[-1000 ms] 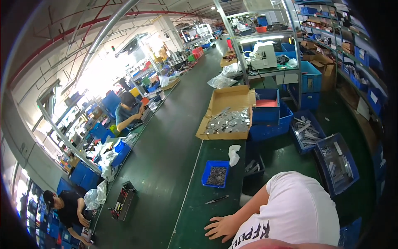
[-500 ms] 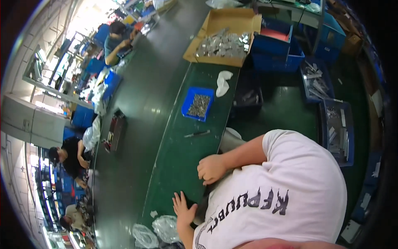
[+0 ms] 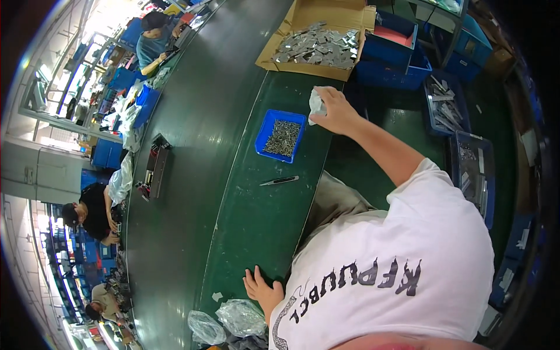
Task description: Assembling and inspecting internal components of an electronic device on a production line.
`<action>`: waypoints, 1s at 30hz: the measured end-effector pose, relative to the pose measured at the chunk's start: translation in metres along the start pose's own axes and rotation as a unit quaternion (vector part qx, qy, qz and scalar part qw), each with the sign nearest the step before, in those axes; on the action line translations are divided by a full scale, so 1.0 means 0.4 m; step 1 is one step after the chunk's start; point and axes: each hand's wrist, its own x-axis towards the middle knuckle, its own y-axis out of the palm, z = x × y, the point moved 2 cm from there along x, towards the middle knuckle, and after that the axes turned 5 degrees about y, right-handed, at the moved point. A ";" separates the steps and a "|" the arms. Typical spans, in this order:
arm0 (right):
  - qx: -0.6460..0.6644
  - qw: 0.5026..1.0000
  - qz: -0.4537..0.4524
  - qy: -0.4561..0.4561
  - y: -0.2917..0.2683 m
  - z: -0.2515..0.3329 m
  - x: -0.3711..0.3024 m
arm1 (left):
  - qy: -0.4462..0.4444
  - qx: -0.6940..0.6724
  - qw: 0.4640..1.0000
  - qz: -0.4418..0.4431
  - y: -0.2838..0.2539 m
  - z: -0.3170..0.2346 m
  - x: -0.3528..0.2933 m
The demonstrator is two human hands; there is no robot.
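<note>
My right hand [image 3: 333, 111] reaches out over the far part of the green bench, its fingers curled over a crumpled white cloth-like piece [image 3: 315, 106]. Whether that is fabric or paper I cannot make out. Nearer me, my left hand [image 3: 262, 290] rests at the bench edge with its fingers spread and nothing in them. Left of my right hand stands a blue bin [image 3: 260, 142] filled with small metal parts [image 3: 283, 137] that look like screws. Between the bin and me lies a slim tool [image 3: 280, 181] with a dark handle and a pointed tip.
A cardboard box [image 3: 326, 70] of flat metal pieces stands at the bench's far end. Clear plastic bags [image 3: 242, 318] lie beside my left hand. Across the dark belt [image 3: 181, 192] sits a long tray [image 3: 155, 168]; co-workers work beyond. Bins [image 3: 446, 105] stand on the floor to the right.
My right hand has moved from near my body out to the white piece and closed on it. My left hand stays at the bench edge. The view has shifted slightly.
</note>
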 end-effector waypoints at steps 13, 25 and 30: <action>0.612 0.697 0.154 0.342 0.006 -0.025 0.083 | 0.043 -0.012 0.997 -0.067 0.038 0.037 0.033; 0.778 0.512 0.356 0.072 -0.231 0.558 -0.050 | 0.047 -0.017 0.991 -0.122 0.049 0.035 0.035; 0.731 0.423 0.492 -0.211 -0.337 0.802 -0.116 | 0.037 -0.061 0.992 -0.106 0.000 0.044 0.013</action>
